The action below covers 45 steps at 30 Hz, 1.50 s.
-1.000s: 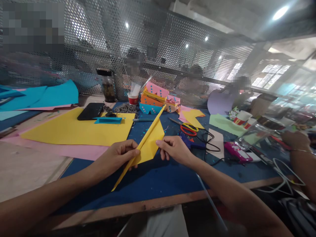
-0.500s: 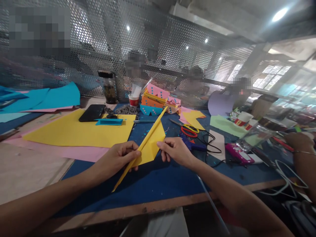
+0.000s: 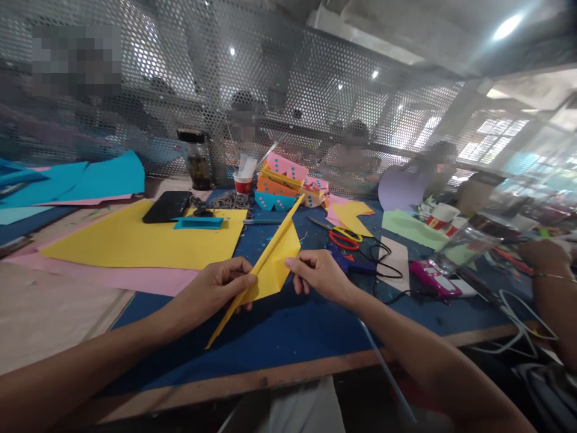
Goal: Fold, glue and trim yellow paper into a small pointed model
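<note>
A folded yellow paper piece (image 3: 274, 258) is held tilted above the blue table top (image 3: 279, 349). My left hand (image 3: 228, 282) is closed on its long folded strip, thumb on top and some fingers hidden behind. My right hand (image 3: 315, 270) pinches the right edge of the angled flap between thumb and forefinger. Just beyond the right hand lie scissors with red and yellow handles (image 3: 345, 237) and a dark blue glue gun (image 3: 347, 261) with a black cord.
A large yellow sheet (image 3: 180, 246) carries a black phone (image 3: 166, 206) and a small folded blue paper (image 3: 198, 223). Behind stand a dark-lidded jar (image 3: 198, 162), a red cup (image 3: 243, 182) and stacked dotted paper pieces (image 3: 279, 186). Another person's arm (image 3: 554, 300) is at the far right.
The hands and the yellow paper hold nearly the same pose. The whole view has shifted very slightly.
</note>
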Each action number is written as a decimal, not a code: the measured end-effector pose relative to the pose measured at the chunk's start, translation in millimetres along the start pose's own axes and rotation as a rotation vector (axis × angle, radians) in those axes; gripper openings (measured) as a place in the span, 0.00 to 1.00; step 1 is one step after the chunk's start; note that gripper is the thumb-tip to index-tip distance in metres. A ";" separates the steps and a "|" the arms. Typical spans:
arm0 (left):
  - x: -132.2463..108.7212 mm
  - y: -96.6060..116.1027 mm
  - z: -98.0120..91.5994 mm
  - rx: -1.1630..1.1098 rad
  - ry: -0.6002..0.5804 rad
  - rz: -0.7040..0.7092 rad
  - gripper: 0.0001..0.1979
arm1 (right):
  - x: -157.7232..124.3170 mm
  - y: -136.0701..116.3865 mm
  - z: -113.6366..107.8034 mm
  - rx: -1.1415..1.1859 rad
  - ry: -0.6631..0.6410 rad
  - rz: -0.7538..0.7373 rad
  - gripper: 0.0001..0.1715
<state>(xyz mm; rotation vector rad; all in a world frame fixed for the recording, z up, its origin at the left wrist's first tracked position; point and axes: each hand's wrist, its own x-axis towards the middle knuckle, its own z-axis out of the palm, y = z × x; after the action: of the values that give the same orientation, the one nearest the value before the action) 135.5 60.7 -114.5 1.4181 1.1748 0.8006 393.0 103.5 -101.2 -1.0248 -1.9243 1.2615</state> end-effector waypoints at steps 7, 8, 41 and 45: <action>1.8 -2.5 -1.0 -0.007 -0.040 -0.009 0.26 | 0.4 -0.2 0.5 0.010 0.007 -0.003 0.38; 2.0 -2.9 -1.1 -0.008 -0.041 -0.010 0.26 | 0.2 -0.2 0.5 0.008 0.005 -0.003 0.38; -1.0 1.8 -0.5 0.029 -0.038 0.032 0.24 | 2.0 -0.1 0.1 -0.034 0.060 -0.030 0.36; -0.9 1.5 -1.0 0.025 -0.029 0.031 0.24 | 2.8 1.7 -0.2 -0.028 0.046 -0.019 0.36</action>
<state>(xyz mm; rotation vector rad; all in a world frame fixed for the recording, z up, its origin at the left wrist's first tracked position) 134.6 60.2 -112.7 1.4671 1.1460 0.7868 392.2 106.4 -102.4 -1.0383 -1.9173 1.1930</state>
